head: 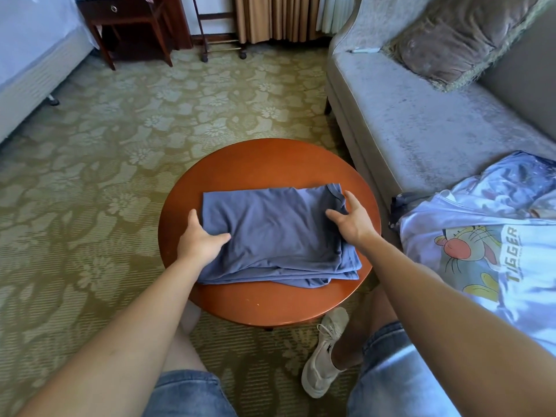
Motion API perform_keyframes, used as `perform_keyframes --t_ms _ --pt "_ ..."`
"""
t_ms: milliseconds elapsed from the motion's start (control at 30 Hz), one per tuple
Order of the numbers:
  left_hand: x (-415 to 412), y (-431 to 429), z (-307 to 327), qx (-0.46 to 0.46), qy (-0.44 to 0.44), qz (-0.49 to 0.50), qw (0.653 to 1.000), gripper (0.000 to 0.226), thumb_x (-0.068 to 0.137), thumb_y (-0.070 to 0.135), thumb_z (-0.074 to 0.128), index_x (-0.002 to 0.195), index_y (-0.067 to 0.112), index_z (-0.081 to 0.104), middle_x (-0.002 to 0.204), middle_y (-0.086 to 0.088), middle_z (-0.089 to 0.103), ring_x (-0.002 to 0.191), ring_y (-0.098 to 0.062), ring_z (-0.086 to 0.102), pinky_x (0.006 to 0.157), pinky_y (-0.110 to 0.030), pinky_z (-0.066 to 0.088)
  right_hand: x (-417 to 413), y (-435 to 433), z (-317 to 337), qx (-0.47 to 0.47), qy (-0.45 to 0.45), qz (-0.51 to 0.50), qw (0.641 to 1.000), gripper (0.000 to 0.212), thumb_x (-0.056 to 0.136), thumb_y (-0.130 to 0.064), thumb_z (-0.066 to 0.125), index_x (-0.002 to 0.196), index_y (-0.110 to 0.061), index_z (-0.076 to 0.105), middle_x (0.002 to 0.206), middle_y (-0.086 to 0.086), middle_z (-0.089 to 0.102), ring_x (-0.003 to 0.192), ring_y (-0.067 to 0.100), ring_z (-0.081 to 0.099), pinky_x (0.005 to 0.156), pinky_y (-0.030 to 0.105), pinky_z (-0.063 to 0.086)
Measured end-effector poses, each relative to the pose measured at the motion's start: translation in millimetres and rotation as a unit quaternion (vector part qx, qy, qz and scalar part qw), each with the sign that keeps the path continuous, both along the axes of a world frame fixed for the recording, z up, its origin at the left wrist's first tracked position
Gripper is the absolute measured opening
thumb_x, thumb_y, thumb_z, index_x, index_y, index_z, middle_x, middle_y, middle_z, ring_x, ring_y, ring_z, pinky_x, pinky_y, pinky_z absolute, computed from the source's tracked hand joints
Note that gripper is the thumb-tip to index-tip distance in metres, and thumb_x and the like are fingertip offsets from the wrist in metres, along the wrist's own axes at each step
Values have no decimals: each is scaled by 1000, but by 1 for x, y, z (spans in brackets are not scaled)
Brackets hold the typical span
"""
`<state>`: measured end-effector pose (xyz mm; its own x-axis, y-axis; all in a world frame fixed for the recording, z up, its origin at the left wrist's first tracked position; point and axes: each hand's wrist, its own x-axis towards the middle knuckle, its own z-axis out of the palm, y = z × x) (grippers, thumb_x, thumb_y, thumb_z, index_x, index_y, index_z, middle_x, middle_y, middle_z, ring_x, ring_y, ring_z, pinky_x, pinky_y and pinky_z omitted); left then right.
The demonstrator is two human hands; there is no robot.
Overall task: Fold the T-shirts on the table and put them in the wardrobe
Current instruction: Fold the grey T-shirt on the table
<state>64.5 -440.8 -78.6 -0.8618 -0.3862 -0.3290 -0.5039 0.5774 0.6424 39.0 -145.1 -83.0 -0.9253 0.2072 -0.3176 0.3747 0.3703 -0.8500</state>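
A blue-grey T-shirt (273,233) lies folded into a rectangle on the round wooden table (270,164), its layered edges showing at the near side. My left hand (201,239) grips its left edge, thumb on top and fingers at the side. My right hand (352,218) holds the right end near the collar, thumb on the cloth and fingers round the edge. A white T-shirt with a cartoon tiger print (487,251) lies unfolded on the sofa at my right, beside more pale blue cloth (517,182).
The grey sofa (421,121) with a cushion (451,40) runs along the right. A bed (27,55) stands at the far left, with a dark nightstand (129,22) and a wheeled rack (222,46) by the curtains. Patterned carpet (120,145) surrounds the table.
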Motion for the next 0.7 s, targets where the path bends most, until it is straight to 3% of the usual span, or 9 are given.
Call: perform_keyframes --t_ms 67,100,133,167,233,300,400,533,700 --pt "-5 -5 -3 31 4 43 999 96 84 23 75 156 17 12 153 -10 36 138 -33 38 108 -40 34 -6 1 1 -32 -21 -52 998 46 91 -30 65 131 -12 49 122 10 55 114 26 54 94 34 43" --pt "-7 -8 -4 40 3 56 998 93 84 20 75 156 16 15 153 -11 37 138 -33 38 108 -40 34 -8 2 1 -51 -34 -72 996 23 90 -28 66 104 -12 58 103 12 56 97 26 55 83 34 44" --pt "-9 -10 -5 44 2 62 997 91 85 18 74 155 16 17 153 -11 37 138 -33 38 109 -40 34 -10 4 -1 -71 -31 -87 993 19 87 -23 68 79 -14 53 88 11 52 85 26 52 74 35 43" --pt "-11 -13 -5 49 3 64 997 89 85 16 73 155 16 18 153 -10 36 138 -33 38 109 -41 34 -12 7 -5 -83 -37 -89 992 28 85 -18 69 69 -17 46 81 10 50 79 26 51 71 36 43" --pt "-12 -17 -6 66 5 58 996 86 86 12 72 155 18 20 154 -8 35 138 -32 38 110 -42 35 -10 10 -8 -91 -35 -99 990 18 84 -15 71 85 -15 52 89 10 57 86 28 59 79 39 51" --pt "-13 -23 -8 82 -2 52 995 85 85 11 73 153 20 24 153 -7 37 135 -32 41 108 -43 38 -3 9 -9 -108 -30 -93 989 36 86 -15 70 116 -14 51 109 9 61 99 28 62 90 45 53" --pt "-13 -30 -12 115 -23 67 991 82 79 12 79 148 18 35 143 -9 48 125 -32 51 101 -46 45 7 8 -12 -122 -5 -100 988 50 87 -11 69 131 -15 46 119 9 61 104 26 63 94 45 52" --pt "-12 -35 -9 201 -45 90 974 71 77 5 79 140 12 46 129 -12 59 113 -30 60 88 -39 48 14 16 -18 -157 2 -123 980 59 81 -10 74 134 -13 48 124 9 62 109 26 63 99 47 50" --pt "-7 -34 0 275 -99 10 956 32 85 -3 68 116 4 65 116 -15 69 97 -22 68 80 -33 53 25 32 -16 -143 22 -109 984 38 80 -8 73 116 -8 63 111 9 70 104 24 67 99 47 50"
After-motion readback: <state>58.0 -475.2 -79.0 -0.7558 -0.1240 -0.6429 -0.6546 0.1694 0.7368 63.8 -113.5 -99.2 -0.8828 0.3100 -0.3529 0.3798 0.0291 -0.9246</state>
